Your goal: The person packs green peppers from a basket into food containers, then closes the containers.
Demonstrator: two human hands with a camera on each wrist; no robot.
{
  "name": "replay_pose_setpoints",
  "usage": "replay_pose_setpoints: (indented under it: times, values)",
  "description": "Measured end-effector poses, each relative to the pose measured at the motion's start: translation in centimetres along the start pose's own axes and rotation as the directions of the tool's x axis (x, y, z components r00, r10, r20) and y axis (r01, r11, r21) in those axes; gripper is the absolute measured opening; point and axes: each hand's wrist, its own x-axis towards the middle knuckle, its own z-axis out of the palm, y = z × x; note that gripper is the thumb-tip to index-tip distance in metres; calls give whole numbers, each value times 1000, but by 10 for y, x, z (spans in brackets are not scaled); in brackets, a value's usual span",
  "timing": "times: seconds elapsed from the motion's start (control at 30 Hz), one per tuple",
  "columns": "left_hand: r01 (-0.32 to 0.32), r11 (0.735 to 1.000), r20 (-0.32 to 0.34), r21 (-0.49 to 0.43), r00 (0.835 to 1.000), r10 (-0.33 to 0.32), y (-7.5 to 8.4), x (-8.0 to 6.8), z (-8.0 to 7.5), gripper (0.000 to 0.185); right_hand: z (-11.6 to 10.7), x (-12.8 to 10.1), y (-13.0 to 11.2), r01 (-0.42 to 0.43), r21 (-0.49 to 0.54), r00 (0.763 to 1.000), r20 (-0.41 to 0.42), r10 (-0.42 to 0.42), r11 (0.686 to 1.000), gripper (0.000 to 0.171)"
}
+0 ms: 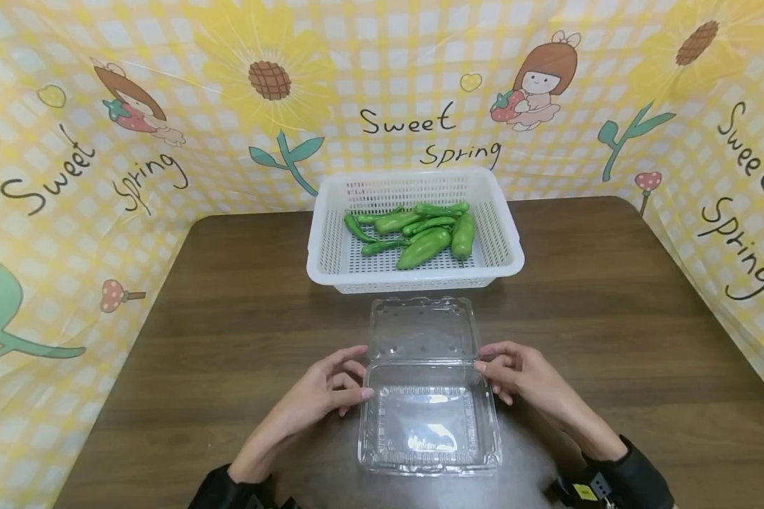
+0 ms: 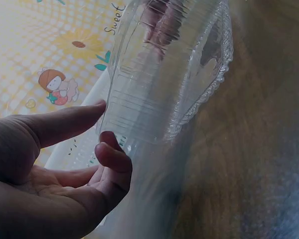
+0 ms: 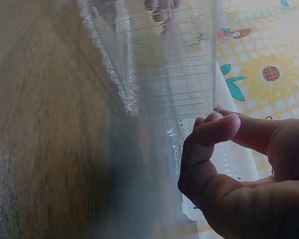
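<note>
A clear plastic clamshell container [image 1: 428, 417] with its lid [image 1: 423, 329] folded back lies on the table between both hands. My left hand [image 1: 334, 385] pinches the container's left rim, thumb on top and fingers at the outer side. On the opposite rim, near the hinge, my right hand [image 1: 518, 371] holds the edge between thumb and curled index finger. Each wrist view shows one ribbed side wall close up, with the left thumb [image 2: 70, 122] and the right index finger [image 3: 212, 132] at the rim. No contents show in the container.
Behind the lid stands a white plastic basket [image 1: 414, 279] with several green peppers [image 1: 423, 247] in it. A yellow checked cloth [image 1: 382, 71] with printed flowers and figures hangs around the back and sides of the brown wooden table [image 1: 242, 304].
</note>
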Motion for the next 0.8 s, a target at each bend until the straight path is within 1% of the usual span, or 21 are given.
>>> replay_pose_setpoints:
  times: [0.2, 0.33, 0.53, 0.8]
  values:
    - [-3, 1000, 23, 2, 1000, 3, -3, 1, 1, 77, 1, -3, -1, 15, 9, 1000, 18, -15, 1000, 60]
    - [-12, 1000, 25, -9, 1000, 12, -4, 1, 1, 76, 1, -3, -1, 13, 7, 1000, 11, -13, 1000, 60]
    - [-6, 999, 30, -33, 1000, 7, -5, 0, 2, 77, 2, -4, 0, 19, 6, 1000, 13, -19, 1000, 59]
    - [-15, 999, 23, -39, 1000, 16, -4, -1, 2, 77, 2, -6, -1, 36, -1, 999, 17, -36, 999, 58]
